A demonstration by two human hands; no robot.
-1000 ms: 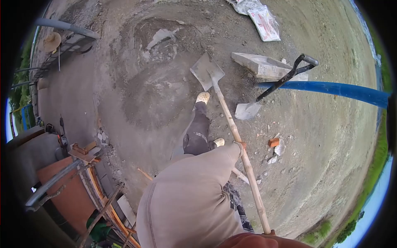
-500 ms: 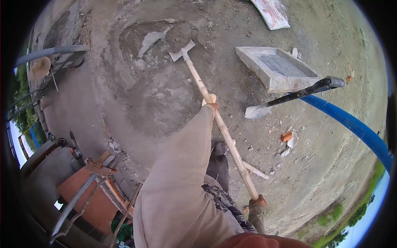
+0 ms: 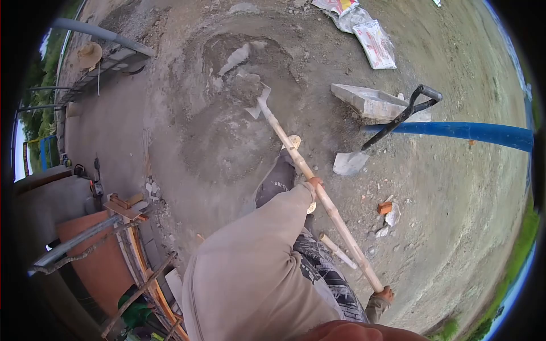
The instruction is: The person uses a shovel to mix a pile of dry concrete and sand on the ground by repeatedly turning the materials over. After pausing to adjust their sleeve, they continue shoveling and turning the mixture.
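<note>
Down on the gritty grey mortar heap, the bamboo-handled shovel bites in with its flat blade. The left hand clamps the jointed shaft midway, and the right hand is closed around its end.

The shovel has a pale, jointed bamboo shaft, dry and matt, and a dull grey metal blade crusted with mortar. The mortar heap looks coarse, damp and gritty. The second shovel has a smooth black handle and a scuffed steel blade. The pipe is smooth blue plastic. The sleeve is soft beige cloth.
</note>
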